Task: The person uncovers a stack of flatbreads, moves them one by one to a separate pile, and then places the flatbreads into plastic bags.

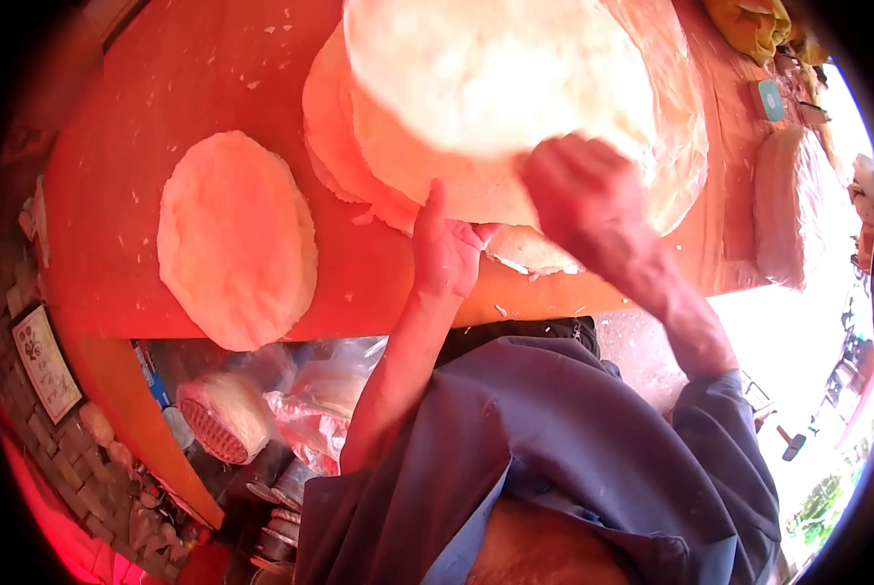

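Note:
Thin, pale round flatbreads lie piled at the top middle. The top flatbread (496, 68) is brightly lit and slightly blurred, and its near edge meets my right hand (583, 185). That hand is closed in a fist on the edge, its fingers curled out of sight. My left hand (447, 252) is at the near edge of the stack, thumb stretched up and apart, with the fingertips partly hidden beside the sheets. Apart from the pile, a single oval-looking flatbread (237, 241) rests flat to the left.
Everything sits on a reddish-orange table (339, 292) scattered with pale crumbs. A white wrapped bundle (793, 210) and a small teal-and-white box (769, 99) are at the right. Under the table are plastic-wrapped goods (227, 414). A framed sign (45, 364) stands at the far left.

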Available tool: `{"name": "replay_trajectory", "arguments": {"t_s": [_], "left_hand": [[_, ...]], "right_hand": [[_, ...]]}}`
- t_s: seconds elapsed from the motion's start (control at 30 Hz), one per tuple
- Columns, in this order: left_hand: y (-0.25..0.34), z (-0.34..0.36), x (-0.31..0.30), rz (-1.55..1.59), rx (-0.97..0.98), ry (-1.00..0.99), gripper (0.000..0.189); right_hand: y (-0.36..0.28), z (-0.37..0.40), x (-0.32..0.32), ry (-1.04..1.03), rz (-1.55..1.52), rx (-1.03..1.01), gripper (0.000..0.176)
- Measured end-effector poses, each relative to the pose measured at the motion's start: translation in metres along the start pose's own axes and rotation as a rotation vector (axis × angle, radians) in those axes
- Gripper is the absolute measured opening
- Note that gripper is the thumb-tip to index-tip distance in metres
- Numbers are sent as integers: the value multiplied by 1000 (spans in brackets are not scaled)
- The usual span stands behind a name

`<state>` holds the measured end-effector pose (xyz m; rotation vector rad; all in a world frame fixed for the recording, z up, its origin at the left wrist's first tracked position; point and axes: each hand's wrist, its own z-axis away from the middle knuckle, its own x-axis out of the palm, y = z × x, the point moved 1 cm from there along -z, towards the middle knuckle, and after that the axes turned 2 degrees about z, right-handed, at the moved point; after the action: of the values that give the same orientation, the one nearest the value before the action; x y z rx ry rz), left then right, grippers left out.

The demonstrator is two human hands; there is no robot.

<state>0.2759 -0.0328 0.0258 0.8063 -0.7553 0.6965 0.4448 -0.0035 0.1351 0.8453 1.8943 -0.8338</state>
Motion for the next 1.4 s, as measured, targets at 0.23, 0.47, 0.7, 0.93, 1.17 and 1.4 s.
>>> {"name": "replay_trajectory", "arguments": {"t_s": [0.23,0.47,0.7,0.93,1.17,1.4], "left_hand": [[10,15,26,9,44,-5,51],[8,4,6,-117,-22,94,46],[18,1,32,-20,51,-76,46],[25,-13,27,-385,16,136,35],[14,-45,25,-330,27,156,27],[12,-47,27,-432,147,153,32]], "right_hand": [[-7,15,33,-162,-100,47,12],[-21,39,47,-156,-198,2,30],[49,15,34,-88,53,0,5],[46,-86,-137,107,496,-21,21],[114,-19,48,-109,134,-50,3],[105,11,61,-6,3,130,7]]}}
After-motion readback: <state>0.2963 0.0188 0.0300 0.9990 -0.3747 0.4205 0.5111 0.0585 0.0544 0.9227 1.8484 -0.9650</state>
